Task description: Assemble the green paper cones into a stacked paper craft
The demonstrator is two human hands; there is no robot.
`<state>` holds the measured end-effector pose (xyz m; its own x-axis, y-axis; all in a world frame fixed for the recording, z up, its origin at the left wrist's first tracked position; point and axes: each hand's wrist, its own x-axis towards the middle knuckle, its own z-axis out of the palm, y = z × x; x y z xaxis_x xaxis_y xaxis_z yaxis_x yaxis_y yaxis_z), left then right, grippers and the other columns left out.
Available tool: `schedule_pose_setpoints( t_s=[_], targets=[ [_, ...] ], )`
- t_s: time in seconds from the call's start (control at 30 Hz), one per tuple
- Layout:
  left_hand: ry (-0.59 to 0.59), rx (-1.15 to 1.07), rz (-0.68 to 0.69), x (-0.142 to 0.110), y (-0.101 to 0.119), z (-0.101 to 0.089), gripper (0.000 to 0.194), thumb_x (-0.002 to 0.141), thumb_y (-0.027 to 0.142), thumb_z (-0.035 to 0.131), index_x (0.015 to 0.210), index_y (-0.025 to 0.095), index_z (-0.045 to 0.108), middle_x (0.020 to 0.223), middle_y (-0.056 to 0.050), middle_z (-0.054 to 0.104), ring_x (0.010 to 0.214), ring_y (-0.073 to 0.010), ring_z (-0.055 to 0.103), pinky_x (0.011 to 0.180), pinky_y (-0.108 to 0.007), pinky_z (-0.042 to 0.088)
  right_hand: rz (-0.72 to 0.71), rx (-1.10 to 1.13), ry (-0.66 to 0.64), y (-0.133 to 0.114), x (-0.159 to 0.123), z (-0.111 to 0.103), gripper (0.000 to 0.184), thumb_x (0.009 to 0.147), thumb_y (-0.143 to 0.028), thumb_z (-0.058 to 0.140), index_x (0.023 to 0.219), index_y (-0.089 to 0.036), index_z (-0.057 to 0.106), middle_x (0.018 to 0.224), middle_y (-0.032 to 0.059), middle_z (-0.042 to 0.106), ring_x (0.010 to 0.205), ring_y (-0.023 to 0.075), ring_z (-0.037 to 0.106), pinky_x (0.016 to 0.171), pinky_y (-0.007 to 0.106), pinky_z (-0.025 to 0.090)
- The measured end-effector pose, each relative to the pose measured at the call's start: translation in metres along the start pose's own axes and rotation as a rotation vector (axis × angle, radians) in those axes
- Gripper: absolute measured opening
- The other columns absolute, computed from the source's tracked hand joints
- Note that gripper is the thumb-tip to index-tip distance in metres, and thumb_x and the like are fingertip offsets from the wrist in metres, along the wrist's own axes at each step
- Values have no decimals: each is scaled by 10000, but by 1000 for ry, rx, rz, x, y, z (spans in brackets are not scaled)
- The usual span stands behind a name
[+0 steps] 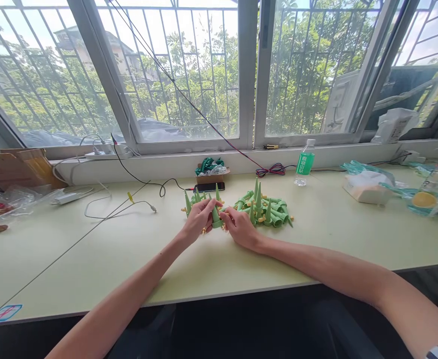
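Observation:
My left hand (197,215) is closed round a green plastic cone (216,218), which stands nearly upright with its wider rim downward. From the other side my right hand (240,227) pinches close to the cone; what lies between its fingertips is too small to make out. Behind my left hand a few more green cones (188,203) stand among small yellow bits, partly hidden by the fingers. Just beyond my right hand lies a heap of green cones (275,212), some upright, others on their sides, with small yellow pieces mixed in.
A phone (209,187) on a cable lies behind the cones, near a small cardboard box (212,175) of shiny wrappers. A bottle (304,164) and a tissue pack (368,187) stand to the right. Loose cables (121,212) cross the left table; bagged items (2,204) sit far left.

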<state>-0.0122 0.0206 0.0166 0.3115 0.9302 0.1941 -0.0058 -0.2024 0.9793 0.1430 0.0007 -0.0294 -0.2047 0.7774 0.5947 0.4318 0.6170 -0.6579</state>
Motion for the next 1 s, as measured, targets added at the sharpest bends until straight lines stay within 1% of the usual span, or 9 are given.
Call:
schedule_pose_setpoints(
  t_s=[0.17,0.4,0.53,0.73,0.87,1.0],
  targets=[
    [-13,66,29,0,-1,-1,413,845,559,581,864,150,630,413,78,364,304,-53,297,269,-178,307,23,-36,-4,1,0,1,402,995,-429,362,660,-209,379,495,-42,474,451,96,402,513,228,290],
    [-30,110,64,-3,1,0,415,850,564,570,832,152,613,411,76,380,294,-54,318,274,-176,317,12,-83,19,4,0,2,448,990,-451,351,615,-206,346,501,-42,396,458,96,308,498,246,247],
    [-24,94,67,-3,2,1,417,843,564,580,829,149,613,416,74,381,308,-57,322,278,-181,338,25,-64,11,3,0,2,419,998,-435,335,647,-209,362,494,-44,411,450,98,337,499,246,246],
    [-16,79,75,-3,3,2,414,841,553,590,841,139,611,463,60,438,318,-51,328,275,-184,343,20,-46,14,1,1,2,396,1009,-407,297,683,-206,400,525,-34,453,468,101,391,522,240,278],
    [-24,117,96,-4,3,2,404,851,546,578,826,143,605,460,61,438,312,-55,348,281,-184,345,20,-68,14,2,1,3,401,1002,-398,317,662,-203,402,546,-28,449,480,100,372,522,244,276],
    [-30,153,99,-3,0,1,395,859,539,571,820,147,603,454,64,434,304,-54,351,279,-180,311,-7,-99,13,2,1,3,406,992,-373,349,625,-202,374,531,-33,416,477,98,328,515,250,258]
  ],
)
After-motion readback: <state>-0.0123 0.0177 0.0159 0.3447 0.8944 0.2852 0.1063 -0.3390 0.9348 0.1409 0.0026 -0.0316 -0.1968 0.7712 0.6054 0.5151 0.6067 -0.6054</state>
